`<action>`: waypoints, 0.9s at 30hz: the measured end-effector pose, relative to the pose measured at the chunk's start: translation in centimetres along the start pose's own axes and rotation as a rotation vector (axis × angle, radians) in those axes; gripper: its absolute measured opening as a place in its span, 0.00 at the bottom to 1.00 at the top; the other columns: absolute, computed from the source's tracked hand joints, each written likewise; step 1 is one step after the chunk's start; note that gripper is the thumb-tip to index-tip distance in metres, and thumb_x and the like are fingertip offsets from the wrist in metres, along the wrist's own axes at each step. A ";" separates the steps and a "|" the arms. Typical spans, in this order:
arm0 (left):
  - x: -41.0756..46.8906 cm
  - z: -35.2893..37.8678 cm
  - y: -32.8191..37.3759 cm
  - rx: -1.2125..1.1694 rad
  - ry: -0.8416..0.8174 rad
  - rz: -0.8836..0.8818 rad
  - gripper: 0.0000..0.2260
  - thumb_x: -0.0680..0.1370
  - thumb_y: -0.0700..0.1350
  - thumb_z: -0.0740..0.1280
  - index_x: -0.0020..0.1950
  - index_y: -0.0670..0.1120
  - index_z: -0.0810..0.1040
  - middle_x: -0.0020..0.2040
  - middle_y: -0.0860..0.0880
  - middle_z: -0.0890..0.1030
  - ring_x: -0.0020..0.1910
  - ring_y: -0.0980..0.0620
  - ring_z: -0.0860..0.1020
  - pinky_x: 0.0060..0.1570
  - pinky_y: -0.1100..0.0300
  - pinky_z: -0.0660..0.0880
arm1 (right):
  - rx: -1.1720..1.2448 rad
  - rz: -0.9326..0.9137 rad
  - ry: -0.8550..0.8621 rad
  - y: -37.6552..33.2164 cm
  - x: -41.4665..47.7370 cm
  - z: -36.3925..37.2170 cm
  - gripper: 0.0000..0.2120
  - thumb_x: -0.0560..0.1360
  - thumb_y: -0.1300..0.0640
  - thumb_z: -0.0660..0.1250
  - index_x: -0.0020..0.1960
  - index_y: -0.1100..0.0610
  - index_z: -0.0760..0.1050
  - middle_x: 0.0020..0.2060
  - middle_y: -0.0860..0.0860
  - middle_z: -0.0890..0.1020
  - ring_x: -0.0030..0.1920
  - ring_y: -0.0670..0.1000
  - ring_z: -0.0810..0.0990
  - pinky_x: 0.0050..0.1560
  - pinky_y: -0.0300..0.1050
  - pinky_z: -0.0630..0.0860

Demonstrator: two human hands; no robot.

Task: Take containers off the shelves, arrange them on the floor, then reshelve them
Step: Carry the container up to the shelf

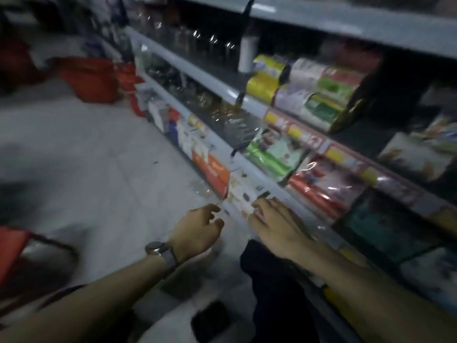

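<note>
Clear plastic containers [197,95], glinting and rounded, stand in rows on the grey metal shelves [188,68], well up the aisle from both hands; a further transparent shape [201,189] glints low by the orange carton [212,174], though blur hides whether it is one of them. The left hand [197,226], a wristwatch [155,248] at its wrist, hovers with fingers loosely curled and thumb apart, holding nothing. The right hand [272,219] reaches with fingers straight and close together toward a white printed carton [241,196] at the bottom shelf; contact cannot be confirmed.

The step appears to be a reach into the lowest shelf. Thin clear walls are likely slick and easily dented, so a two-handed hold on opposite sides, drawn straight outward, should serve best, keeping clear of the film-wrapped rolls [321,186] alongside. The pale tiled floor [99,157] gives a flat, hard surface for setting down.
</note>
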State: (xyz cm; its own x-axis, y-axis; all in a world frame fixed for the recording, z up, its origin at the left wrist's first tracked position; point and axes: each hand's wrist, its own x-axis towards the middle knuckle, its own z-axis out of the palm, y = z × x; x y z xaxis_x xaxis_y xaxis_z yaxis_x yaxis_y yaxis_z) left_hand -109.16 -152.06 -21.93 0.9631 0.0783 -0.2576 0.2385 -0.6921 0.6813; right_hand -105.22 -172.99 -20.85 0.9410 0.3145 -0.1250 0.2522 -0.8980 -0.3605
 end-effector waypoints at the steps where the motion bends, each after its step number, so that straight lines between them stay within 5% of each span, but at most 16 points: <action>1: 0.3 0.1 -2.2 0.015 -0.012 -0.046 0.19 0.80 0.51 0.63 0.71 0.53 0.76 0.64 0.50 0.82 0.59 0.49 0.81 0.61 0.54 0.77 | -0.010 -0.004 -0.028 -0.4 0.8 1.7 0.18 0.83 0.42 0.57 0.70 0.46 0.71 0.66 0.48 0.77 0.66 0.53 0.75 0.68 0.51 0.71; 11: 5.0 3.2 -16.5 0.121 -0.084 -0.354 0.19 0.81 0.55 0.62 0.70 0.51 0.76 0.66 0.46 0.81 0.62 0.42 0.79 0.59 0.53 0.76 | -0.146 -0.017 -0.299 -1.7 7.5 15.8 0.21 0.84 0.42 0.57 0.73 0.50 0.70 0.69 0.52 0.77 0.67 0.55 0.77 0.68 0.53 0.73; 14: 6.9 5.0 -19.5 0.138 -0.150 -0.404 0.20 0.80 0.56 0.62 0.65 0.46 0.78 0.63 0.41 0.81 0.60 0.39 0.79 0.56 0.51 0.77 | -0.234 -0.054 -0.325 -0.7 9.4 18.8 0.18 0.83 0.42 0.58 0.67 0.52 0.73 0.63 0.53 0.81 0.61 0.56 0.79 0.61 0.51 0.75; 20: 11.2 8.7 -23.1 0.209 -0.254 -0.416 0.16 0.79 0.58 0.57 0.51 0.47 0.78 0.56 0.40 0.83 0.56 0.38 0.81 0.57 0.46 0.78 | -0.357 -0.062 -0.461 1.8 13.3 24.4 0.21 0.83 0.42 0.57 0.67 0.55 0.71 0.65 0.54 0.78 0.64 0.57 0.76 0.64 0.55 0.72; 22: 12.8 10.2 -24.7 0.145 -0.213 -0.446 0.19 0.79 0.59 0.54 0.54 0.48 0.76 0.57 0.41 0.83 0.57 0.38 0.81 0.56 0.51 0.75 | -0.341 -0.041 -0.498 2.3 14.6 26.2 0.20 0.83 0.42 0.57 0.67 0.55 0.70 0.65 0.54 0.77 0.64 0.57 0.77 0.64 0.55 0.72; 25: 15.4 12.1 -27.0 -0.092 -0.136 -0.559 0.24 0.82 0.54 0.64 0.73 0.42 0.69 0.68 0.39 0.77 0.66 0.38 0.76 0.53 0.57 0.65 | -0.259 -0.002 -0.567 3.1 16.8 28.9 0.23 0.83 0.40 0.58 0.70 0.55 0.69 0.66 0.53 0.77 0.63 0.57 0.78 0.59 0.53 0.74; 27: 17.5 12.8 -28.0 -0.245 -0.110 -0.638 0.30 0.80 0.52 0.68 0.77 0.39 0.64 0.71 0.38 0.74 0.69 0.38 0.74 0.54 0.57 0.67 | -0.185 0.060 -0.633 3.7 18.2 30.8 0.27 0.83 0.39 0.60 0.73 0.56 0.68 0.69 0.54 0.76 0.64 0.58 0.77 0.59 0.53 0.76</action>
State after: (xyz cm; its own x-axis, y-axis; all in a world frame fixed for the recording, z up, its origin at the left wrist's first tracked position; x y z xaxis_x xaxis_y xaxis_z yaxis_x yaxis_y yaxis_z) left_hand -100.61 -140.55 -54.26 0.6100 0.3340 -0.7186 0.7879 -0.3523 0.5051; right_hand -94.09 -161.15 -52.91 0.6546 0.3313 -0.6795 0.2908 -0.9400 -0.1782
